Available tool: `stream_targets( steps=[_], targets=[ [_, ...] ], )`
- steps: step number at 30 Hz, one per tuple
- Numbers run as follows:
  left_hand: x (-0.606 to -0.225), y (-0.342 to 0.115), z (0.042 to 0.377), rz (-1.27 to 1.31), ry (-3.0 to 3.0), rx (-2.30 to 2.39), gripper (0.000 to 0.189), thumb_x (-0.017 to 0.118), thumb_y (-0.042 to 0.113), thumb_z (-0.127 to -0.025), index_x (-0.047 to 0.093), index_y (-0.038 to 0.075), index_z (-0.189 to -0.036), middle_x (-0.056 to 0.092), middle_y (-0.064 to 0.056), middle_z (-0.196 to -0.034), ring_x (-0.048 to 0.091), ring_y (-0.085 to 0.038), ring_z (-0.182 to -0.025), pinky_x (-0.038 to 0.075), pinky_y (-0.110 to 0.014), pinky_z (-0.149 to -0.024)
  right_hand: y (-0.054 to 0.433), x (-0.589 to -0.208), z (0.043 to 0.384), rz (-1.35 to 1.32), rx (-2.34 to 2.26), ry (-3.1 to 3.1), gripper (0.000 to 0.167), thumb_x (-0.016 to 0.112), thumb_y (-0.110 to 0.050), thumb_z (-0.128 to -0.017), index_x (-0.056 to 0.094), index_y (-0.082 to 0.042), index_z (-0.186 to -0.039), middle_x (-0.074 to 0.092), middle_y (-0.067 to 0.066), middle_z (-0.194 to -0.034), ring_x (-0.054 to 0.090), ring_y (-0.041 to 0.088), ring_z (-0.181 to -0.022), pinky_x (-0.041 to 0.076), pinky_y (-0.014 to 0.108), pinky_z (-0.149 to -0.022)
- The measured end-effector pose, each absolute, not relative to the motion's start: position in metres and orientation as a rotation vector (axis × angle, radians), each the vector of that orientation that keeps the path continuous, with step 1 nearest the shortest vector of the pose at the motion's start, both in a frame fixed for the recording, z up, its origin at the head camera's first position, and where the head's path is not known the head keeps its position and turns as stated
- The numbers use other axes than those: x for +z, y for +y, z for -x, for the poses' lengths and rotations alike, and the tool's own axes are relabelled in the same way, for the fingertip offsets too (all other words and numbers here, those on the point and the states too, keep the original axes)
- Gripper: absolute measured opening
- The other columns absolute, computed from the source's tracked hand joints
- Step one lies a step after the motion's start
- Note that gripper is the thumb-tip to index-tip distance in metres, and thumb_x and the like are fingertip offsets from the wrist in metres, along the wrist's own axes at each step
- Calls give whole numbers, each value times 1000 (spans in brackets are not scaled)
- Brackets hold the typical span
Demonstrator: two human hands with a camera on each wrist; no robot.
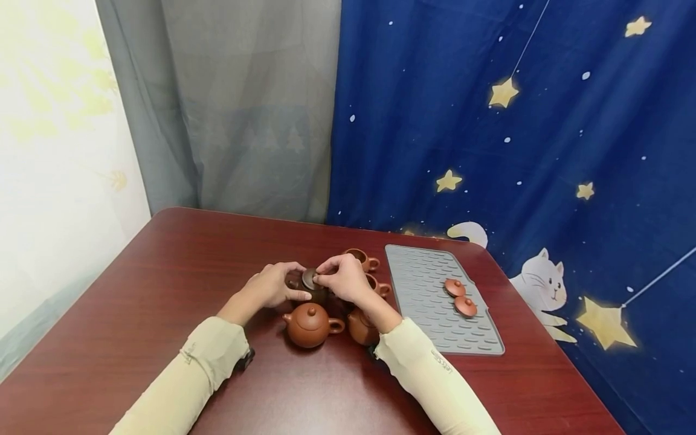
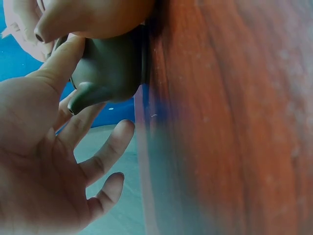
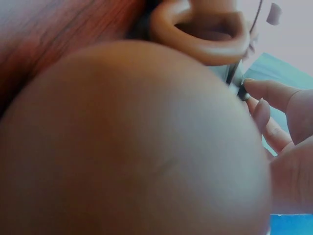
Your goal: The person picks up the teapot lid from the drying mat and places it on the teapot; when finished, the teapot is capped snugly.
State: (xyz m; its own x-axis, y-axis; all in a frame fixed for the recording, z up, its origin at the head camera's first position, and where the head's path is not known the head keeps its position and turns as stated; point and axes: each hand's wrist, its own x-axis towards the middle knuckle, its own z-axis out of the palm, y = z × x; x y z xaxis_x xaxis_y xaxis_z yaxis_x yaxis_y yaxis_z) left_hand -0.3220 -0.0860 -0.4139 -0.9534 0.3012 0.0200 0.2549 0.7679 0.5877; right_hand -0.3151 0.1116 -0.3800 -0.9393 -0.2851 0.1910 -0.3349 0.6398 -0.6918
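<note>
A dark brown teapot (image 1: 319,294) stands between both hands. My left hand (image 1: 272,285) holds its body from the spout side, thumb in front and index finger behind. In the left wrist view its ring and little fingers (image 2: 110,152) spread loosely away from the pot. Thumb and fingertips of my right hand (image 1: 345,279) pinch the knob of the dark lid (image 1: 309,278), which sits over the pot's mouth. Just in front is a lidded reddish-brown teapot (image 1: 308,329). Another reddish-brown teapot (image 1: 360,327) is partly hidden under the right wrist; its rounded body (image 3: 132,142) fills much of the right wrist view.
Two more reddish-brown pots without lids, a far one (image 1: 356,255) and a nearer one (image 1: 375,284), stand behind the right hand. On the right, a grey ridged mat (image 1: 424,326) carries two reddish-brown lids (image 1: 465,306). Curtains hang behind the table (image 1: 217,241).
</note>
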Motion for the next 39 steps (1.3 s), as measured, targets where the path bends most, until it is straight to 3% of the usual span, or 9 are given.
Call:
stream_targets(
  steps=[18,25,30,39],
  targets=[
    [-412,-86,320,-469,2880,953,60,83,48,-76,64,24,-127,71,1,-116,63,-25,-112,45,-55,-90,110,-384,317,-564,990,-2794,8,82,-23,-82,78,-19,-87,73,-10,-82,63,4,-73,49,25,-65],
    [-412,-86,322,-502,2880,919,61,82,50,-76,63,23,-127,70,1,-118,62,-25,-114,45,-55,-90,111,-387,317,-621,1007,-2774,7,81,-20,-84,77,-17,-89,73,-8,-85,64,4,-76,50,24,-68],
    [-412,-87,325,-591,2862,897,61,81,48,-79,62,17,-128,70,-3,-119,63,-25,-112,46,-54,-92,117,-386,317,-684,1068,-2753,12,81,-11,-82,76,-11,-93,74,-2,-88,66,9,-79,51,23,-69],
    [-409,-84,323,-746,2778,1076,64,83,28,-80,57,2,-132,67,-13,-123,58,-31,-117,44,-49,-98,153,-378,308,-606,1204,-2712,16,77,-6,-83,75,-2,-98,74,4,-92,70,14,-82,54,27,-71]
  ],
)
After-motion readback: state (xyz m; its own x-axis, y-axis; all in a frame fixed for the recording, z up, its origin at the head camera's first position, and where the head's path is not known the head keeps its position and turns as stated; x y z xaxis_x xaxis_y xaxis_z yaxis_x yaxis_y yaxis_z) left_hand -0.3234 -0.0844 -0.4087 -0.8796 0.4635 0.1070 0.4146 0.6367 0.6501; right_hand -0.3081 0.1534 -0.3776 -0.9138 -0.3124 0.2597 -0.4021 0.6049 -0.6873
